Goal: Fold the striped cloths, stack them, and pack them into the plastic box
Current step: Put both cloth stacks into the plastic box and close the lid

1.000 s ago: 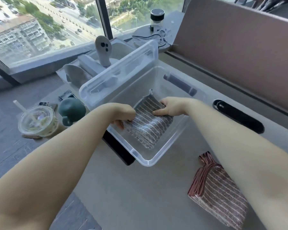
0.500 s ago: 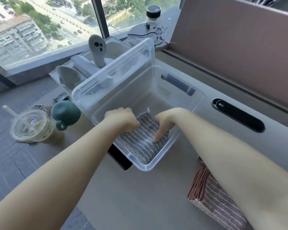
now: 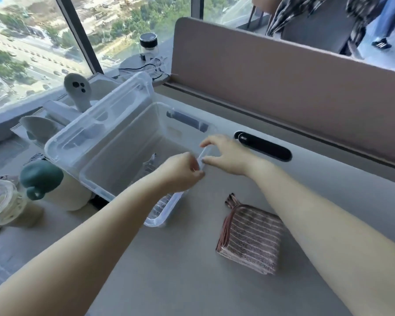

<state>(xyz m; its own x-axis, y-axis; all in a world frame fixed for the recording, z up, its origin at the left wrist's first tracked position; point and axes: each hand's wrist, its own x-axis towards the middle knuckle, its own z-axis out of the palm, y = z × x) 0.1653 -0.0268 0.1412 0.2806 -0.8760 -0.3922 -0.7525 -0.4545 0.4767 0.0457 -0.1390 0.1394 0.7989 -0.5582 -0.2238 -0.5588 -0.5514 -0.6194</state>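
Note:
A clear plastic box (image 3: 156, 221) stands open on the desk at centre left, with its lid (image 3: 96, 130) propped upright behind it. One folded striped cloth (image 3: 162, 204) lies inside, mostly hidden by my left forearm. My left hand (image 3: 180, 173) and my right hand (image 3: 227, 155) meet at the box's right rim. The left fingers curl over the rim, and the right thumb and fingers pinch it from the outside. A second folded stack of striped cloths (image 3: 252, 238) sits on the desk between my forearms, untouched.
Left of the box are a green-capped bottle (image 3: 41, 176) and an iced drink cup (image 3: 0, 202); a ghost-shaped figure (image 3: 77, 90) stands behind. A black oval cable slot (image 3: 263, 145) lies right of the box. A tan partition (image 3: 283, 76) walls the desk's far side.
Both hands have come up out of the box, leaving the striped cloth on its floor, and now hold the right rim. The view has shifted to the right.

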